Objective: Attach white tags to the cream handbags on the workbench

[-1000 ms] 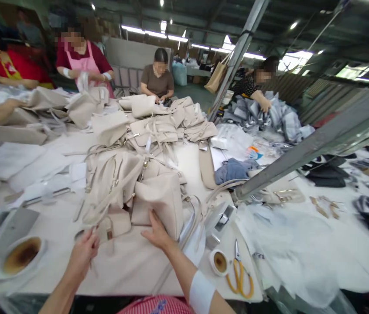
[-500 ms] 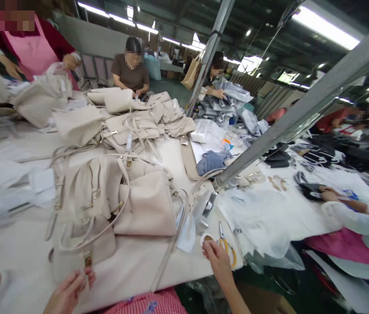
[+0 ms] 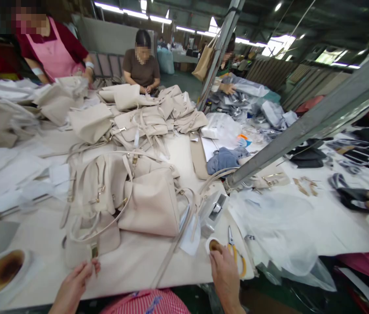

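Below the gold clasp (image 3: 94, 250) of a beige handbag (image 3: 106, 235), my left hand (image 3: 76, 279) is closed, its fingertips pinching a narrow strap end. My right hand (image 3: 225, 270) reaches over a small round white-rimmed dish (image 3: 208, 245) with something brown inside. Its fingers are bunched at the dish's near edge; whether they hold anything is hidden. Scissors (image 3: 233, 250) with yellow handles lie just right of that hand. Another beige handbag (image 3: 153, 203) leans behind the first, and a long beige strap (image 3: 171, 253) runs toward the table's front edge.
A bowl (image 3: 24, 272) with brown liquid stands at the left. Behind the dish is a grey metal dispenser-like object (image 3: 213, 211). A slanted metal post (image 3: 289, 135) crosses the right side. Beige bags (image 3: 148, 117) are piled further back, where co-workers work. Clear plastic (image 3: 279, 222) covers the right.
My view has turned left, bringing the bowl of brown liquid further into sight. My right hand has come in over the small dish. My left hand stays at the bag's clasp.
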### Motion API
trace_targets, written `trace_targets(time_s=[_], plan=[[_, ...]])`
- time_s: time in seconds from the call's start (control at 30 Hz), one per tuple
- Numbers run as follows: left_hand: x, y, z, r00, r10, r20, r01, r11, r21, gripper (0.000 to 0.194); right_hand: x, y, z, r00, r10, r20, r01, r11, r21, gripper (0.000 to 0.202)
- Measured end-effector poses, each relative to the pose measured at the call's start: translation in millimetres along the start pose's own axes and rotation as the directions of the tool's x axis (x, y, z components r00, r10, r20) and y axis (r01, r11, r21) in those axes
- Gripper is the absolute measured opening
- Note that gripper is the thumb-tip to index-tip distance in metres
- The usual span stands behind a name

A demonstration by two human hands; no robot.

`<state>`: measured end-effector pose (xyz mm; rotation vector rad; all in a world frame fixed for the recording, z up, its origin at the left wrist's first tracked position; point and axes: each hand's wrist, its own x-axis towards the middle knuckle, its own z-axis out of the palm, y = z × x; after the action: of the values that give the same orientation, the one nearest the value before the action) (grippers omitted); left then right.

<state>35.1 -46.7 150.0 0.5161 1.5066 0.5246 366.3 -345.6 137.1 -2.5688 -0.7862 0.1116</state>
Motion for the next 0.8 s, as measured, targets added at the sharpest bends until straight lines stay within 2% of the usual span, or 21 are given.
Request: trace_targets(time_s=[0.03,0.1,0.13,0.2,0.3,0.4,0.5,0.63,0.73,0.8], plan=[[-2.7,-0.4,1.9,1.0,0.016,-0.016,-0.016,1.0,0.007,0.013,2.8,-7.4,0.2,0.995,0.075,0.063,-0.084,0.984,0.155,0.025],[-10.2,-0.4,8.4,0.999,0.034,-0.03,-0.033,0.999,0.018,0.011,9.5,-20.2,7.4,0.949,0.232,0.215,-0.303,0.862,0.406,0.029],[-14.7,0.3,12.8,0.999,0.03,-0.029,-0.029,0.999,0.023,0.009,13.4,-24.8,13.8,0.915,0.293,0.276,-0.395,0.785,0.478,0.03],[-23.7,3.2,22.4,1.0,0.015,-0.023,-0.014,1.0,0.022,0.008,21.7,-29.7,29.0,0.871,0.359,0.337,-0.491,0.676,0.55,0.034],[-32.4,8.6,34.0,1.0,0.011,-0.017,-0.011,1.0,0.014,0.008,31.9,-30.0,47.2,0.85,0.383,0.362,-0.527,0.613,0.589,0.039],[-30.1,10.5,37.7,0.999,0.022,-0.023,-0.022,1.0,0.018,0.008,35.9,-28.2,55.2,0.826,0.414,0.382,-0.561,0.547,0.622,0.042],[-20.0,9.1,36.4,1.0,0.008,0.003,-0.008,0.999,0.031,0.01,35.6,-26.2,59.0,0.805,0.451,0.385,-0.585,0.497,0.641,0.043],[-8.6,10.5,35.2,0.999,-0.014,0.038,0.012,0.999,0.048,0.013,32.6,-24.1,63.4,0.797,0.5,0.339,-0.582,0.487,0.651,0.042],[-2.7,13.6,32.0,0.997,0.007,0.08,-0.014,0.996,0.084,0.015,26.5,-26.7,66.4,0.792,0.519,0.322,-0.58,0.475,0.661,0.044],[3.3,13.9,26.1,0.994,0.024,0.105,-0.04,0.987,0.153,0.023,20.2,-30.5,68.4,0.783,0.518,0.346,-0.593,0.449,0.668,0.044]])
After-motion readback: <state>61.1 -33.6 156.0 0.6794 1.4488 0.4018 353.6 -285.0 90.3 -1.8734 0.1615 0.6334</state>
